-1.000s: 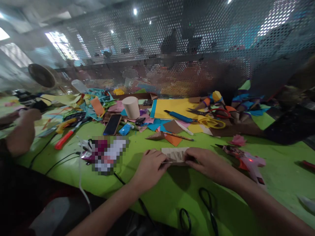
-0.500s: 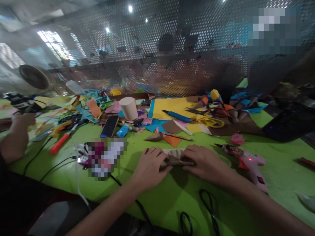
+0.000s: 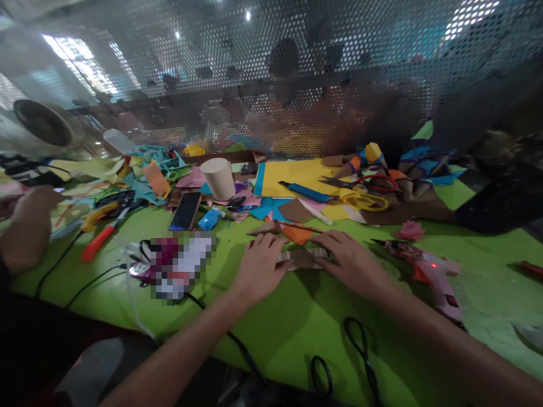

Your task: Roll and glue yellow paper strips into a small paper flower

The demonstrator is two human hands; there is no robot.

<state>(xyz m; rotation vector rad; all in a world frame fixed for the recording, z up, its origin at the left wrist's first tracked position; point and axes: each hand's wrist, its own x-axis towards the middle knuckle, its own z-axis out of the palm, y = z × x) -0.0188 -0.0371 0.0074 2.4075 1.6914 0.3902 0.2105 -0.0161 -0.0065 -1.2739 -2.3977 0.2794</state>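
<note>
Between my hands lies a small piece of brown paper (image 3: pixel 302 260), with pale pleated parts showing at both ends. My left hand (image 3: pixel 262 267) has its fingers closed on the left end, the thumb along the near edge. At the other end my right hand (image 3: pixel 351 264) grips the paper in the same way. My fingers hide both ends of it. Just beyond my hands are an orange paper piece (image 3: pixel 296 234) and a thin brush-like stick (image 3: pixel 302 226). A pink hot glue gun (image 3: pixel 436 274) with a red light lies right of my right hand.
A blue cutter (image 3: pixel 307 192), red-handled scissors (image 3: pixel 377 182), yellow paper (image 3: pixel 292 176), a cream cylinder (image 3: pixel 218 179) and a phone (image 3: pixel 185 211) lie at the back. Black cables (image 3: pixel 360 350) loop at the front edge. Another person's arm (image 3: pixel 29 226) rests at far left.
The brown paper has turned from a folded, edge-on look to a flatter one with its brown face up. My fingers have shifted outward along it. The camera view has tilted slightly.
</note>
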